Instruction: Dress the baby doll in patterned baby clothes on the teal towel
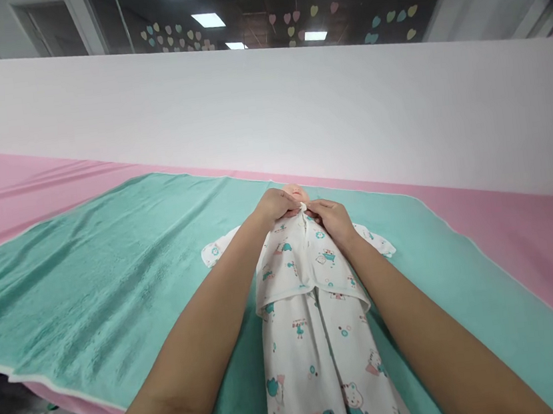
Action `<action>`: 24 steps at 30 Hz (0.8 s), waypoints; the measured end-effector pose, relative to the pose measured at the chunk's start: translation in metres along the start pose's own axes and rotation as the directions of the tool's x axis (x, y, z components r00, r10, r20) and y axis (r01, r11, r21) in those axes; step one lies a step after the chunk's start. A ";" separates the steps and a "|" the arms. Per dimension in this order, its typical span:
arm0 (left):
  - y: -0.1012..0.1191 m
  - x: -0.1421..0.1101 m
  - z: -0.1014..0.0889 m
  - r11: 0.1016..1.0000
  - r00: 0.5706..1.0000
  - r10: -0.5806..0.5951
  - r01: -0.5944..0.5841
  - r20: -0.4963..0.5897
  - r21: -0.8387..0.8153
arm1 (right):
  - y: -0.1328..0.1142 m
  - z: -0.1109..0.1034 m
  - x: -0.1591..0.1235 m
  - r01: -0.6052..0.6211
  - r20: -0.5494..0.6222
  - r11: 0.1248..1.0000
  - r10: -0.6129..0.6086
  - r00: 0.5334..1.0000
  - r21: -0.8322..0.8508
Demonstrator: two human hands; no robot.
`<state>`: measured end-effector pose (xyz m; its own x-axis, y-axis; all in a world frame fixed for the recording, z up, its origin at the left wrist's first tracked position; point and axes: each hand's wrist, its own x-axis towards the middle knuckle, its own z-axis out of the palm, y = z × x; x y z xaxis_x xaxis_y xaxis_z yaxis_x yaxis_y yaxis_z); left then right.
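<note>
Pinching the collar (303, 208) of the white printed baby jacket (289, 252) from both sides: left hand (276, 204) and right hand (333, 218) close together, fingertips clamped on the cloth, with just a small white peak between. Just beyond the hands, the head (297, 193) of a doll; nearer than the hands and between the forearms, the jacket front, overlapping matching printed trousers (302, 358). Under all this and well out past the left hand, a teal blanket (113, 274).

To handle the neckline well, grip right at the edge of the cloth rather than deep in the folds. Match both edges level at the top, to let the front opening hang straight from the hands down to the hem. Draw evenly from each side, and gently, to avoid skewing the front or tightening the neck. Better to slip a fingertip behind the cloth as backing than to press down on the doll.

Too small and too covered by fingertips to make out: any snap, tie or button. Hidden behind the hands: the neck and part of the head. Partly covered: left sleeve (211, 252), beyond the left forearm, and right sleeve (376, 240), beside the right hand. Impossible to tell about arms inside. Cut off at the bottom: the trouser legs.
</note>
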<state>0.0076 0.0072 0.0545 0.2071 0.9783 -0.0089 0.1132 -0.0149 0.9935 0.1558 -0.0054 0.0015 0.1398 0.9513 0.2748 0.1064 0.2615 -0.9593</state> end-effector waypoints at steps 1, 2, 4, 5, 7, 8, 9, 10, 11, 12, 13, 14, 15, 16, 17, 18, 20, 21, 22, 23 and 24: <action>-0.001 0.001 0.000 1.000 1.000 0.009 -0.009 0.011 0.001 | 0.001 0.000 0.001 -0.012 0.015 1.000 0.012 1.000 0.028; -0.002 0.002 0.000 1.000 1.000 0.014 -0.014 0.017 -0.001 | 0.002 -0.001 0.001 -0.020 0.030 0.999 0.018 0.999 0.046; -0.004 0.004 0.000 1.000 1.000 0.020 -0.020 0.013 -0.003 | 0.004 -0.001 0.002 -0.022 0.050 0.998 0.019 0.999 0.051; -0.005 0.005 0.000 1.000 1.000 0.021 -0.021 0.011 -0.002 | 0.004 -0.001 0.002 -0.023 0.057 0.998 0.020 0.998 0.051; -0.006 0.006 0.001 1.000 1.000 0.012 -0.012 0.010 -0.015 | 0.003 -0.001 0.003 -0.028 0.083 0.998 0.023 0.996 0.056; -0.007 0.006 0.001 1.000 1.000 0.002 -0.002 0.008 -0.031 | 0.003 -0.001 0.003 -0.031 0.099 0.998 0.025 0.995 0.059; -0.007 0.007 0.001 0.999 1.000 -0.011 0.011 0.004 -0.051 | 0.002 -0.001 0.003 -0.034 0.115 0.998 0.026 0.993 0.061; -0.007 0.008 0.001 0.997 1.000 -0.023 0.023 0.001 -0.070 | 0.002 -0.001 0.003 -0.033 0.126 0.998 0.025 0.992 0.058; -0.008 0.008 0.001 0.996 0.999 -0.033 0.033 -0.001 -0.085 | 0.001 -0.001 0.003 -0.028 0.129 0.998 0.021 0.991 0.048; -0.008 0.009 0.002 0.995 0.999 -0.038 0.038 0.000 -0.092 | 0.001 0.000 0.003 -0.016 0.124 0.999 0.012 0.992 0.030; -0.008 0.008 0.002 0.995 0.999 -0.040 0.040 0.002 -0.092 | 0.001 0.000 0.003 0.000 0.110 1.000 0.001 0.994 -0.001; -0.007 0.008 0.002 0.995 0.999 -0.041 0.041 0.006 -0.089 | 0.000 0.000 0.004 0.023 0.091 0.999 -0.019 0.996 -0.042; -0.006 0.006 0.002 0.996 0.999 -0.034 0.035 0.013 -0.081 | -0.001 0.000 0.004 0.051 0.073 0.995 -0.044 0.996 -0.092; -0.005 0.005 0.002 0.998 1.000 -0.024 0.025 0.019 -0.062 | -0.001 0.001 0.004 0.078 0.057 0.987 -0.071 0.996 -0.143; -0.003 0.003 0.002 1.000 1.000 -0.010 0.011 0.025 -0.030 | -0.002 0.001 0.004 0.105 0.045 0.976 -0.098 0.994 -0.192; -0.001 0.000 0.003 1.000 1.000 0.004 -0.004 0.028 0.016 | -0.004 0.002 0.005 0.127 0.037 0.964 -0.122 0.992 -0.233; 0.004 -0.005 0.003 0.991 0.999 0.028 -0.032 0.036 0.130 | -0.006 0.004 0.005 0.159 0.033 0.943 -0.156 0.987 -0.291; 0.005 -0.007 0.004 0.982 0.999 0.036 -0.043 0.037 0.184 | -0.007 0.006 0.004 0.169 0.031 0.936 -0.167 0.985 -0.309; 0.007 -0.009 0.004 0.973 0.999 0.040 -0.046 0.035 0.227 | -0.008 0.007 0.004 0.178 0.030 0.931 -0.178 0.984 -0.318; 0.008 -0.010 0.005 0.965 0.999 0.040 -0.047 0.030 0.259 | -0.008 0.008 0.004 0.184 0.029 0.930 -0.184 0.982 -0.318; 0.009 -0.011 0.005 0.959 0.999 0.038 -0.043 0.024 0.279 | -0.009 0.009 0.004 0.185 0.027 0.932 -0.186 0.982 -0.311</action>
<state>0.0116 -0.0043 0.0626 0.2348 0.9717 0.0263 0.3705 -0.1145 0.9218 0.1467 -0.0024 0.0102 0.0912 0.8900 0.4467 0.4315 0.3690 -0.8232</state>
